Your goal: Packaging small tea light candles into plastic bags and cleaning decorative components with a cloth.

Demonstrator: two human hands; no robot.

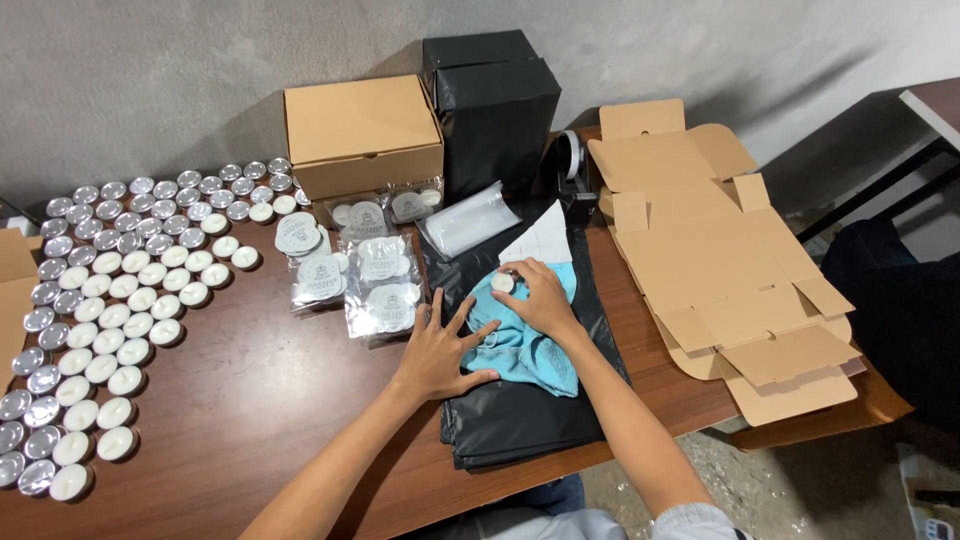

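Note:
My left hand lies flat with fingers spread, pressing the left edge of a light blue cloth. The cloth rests on a stack of black plastic bags on the brown table. My right hand sits on the upper part of the cloth, fingers closed around a small white tealight candle. A white paper sheet lies just beyond the cloth.
Several rows of tealights cover the table's left side. Clear packets of candles lie left of the cloth. A closed cardboard box, a black box, a tape dispenser and flat unfolded cartons stand behind and right.

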